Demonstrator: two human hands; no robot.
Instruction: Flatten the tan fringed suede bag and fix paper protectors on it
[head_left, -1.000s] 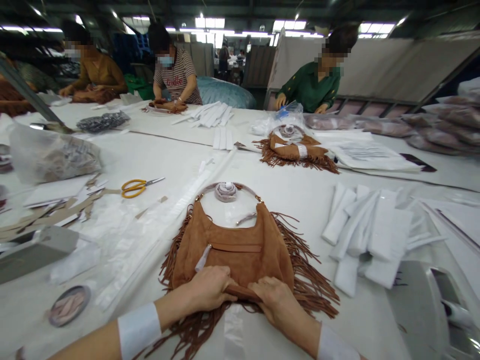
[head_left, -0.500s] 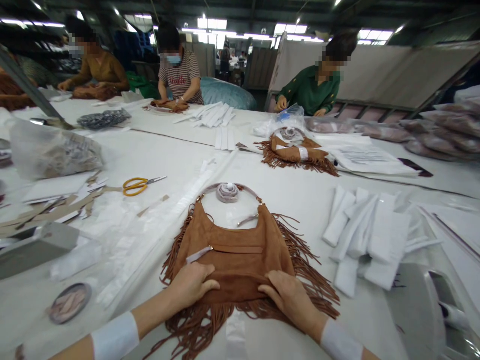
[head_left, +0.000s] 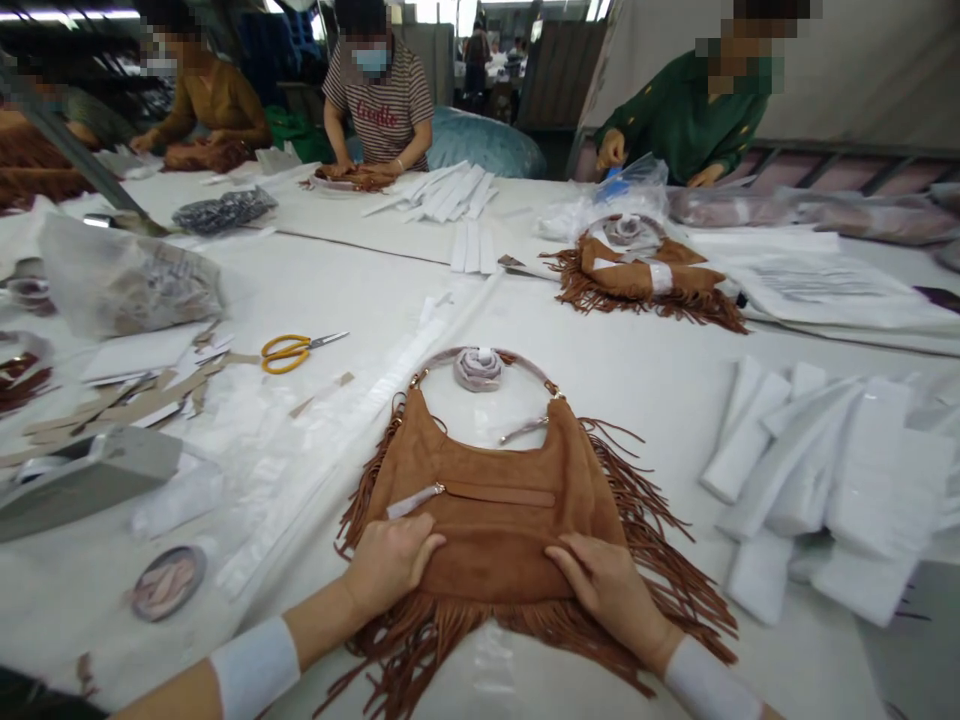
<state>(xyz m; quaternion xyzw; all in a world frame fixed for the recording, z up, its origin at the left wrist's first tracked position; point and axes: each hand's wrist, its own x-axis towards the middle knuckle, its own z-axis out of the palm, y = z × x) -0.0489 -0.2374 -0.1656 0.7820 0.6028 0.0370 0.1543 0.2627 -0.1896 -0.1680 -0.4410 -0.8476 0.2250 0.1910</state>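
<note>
A brown suede handbag (head_left: 499, 475) with long fringe lies flat on the white table in front of me. Its wrapped handle arches away from me around a rolled, wrapped strap (head_left: 480, 369). My left hand (head_left: 394, 562) grips the lower left of the bag, its fingers curled over the suede. On the lower right, my right hand (head_left: 611, 590) pinches the bag between thumb and fingers. A zip pocket with a wrapped pull (head_left: 415, 500) runs across the bag above my hands. Fringe spreads below and to both sides.
Yellow-handled scissors (head_left: 286, 354) and cardboard scraps (head_left: 142, 395) lie left, near a grey tape dispenser (head_left: 90, 480) and a round dish (head_left: 169, 582). White foam strips (head_left: 817, 480) are piled right. Another fringed bag (head_left: 652, 275) lies farther back. Several people work across the table.
The view has tipped down and shifted left, so things appear moved. Both hands stay on the lower part of the handbag, which looks a little flatter along its lower edge.
</note>
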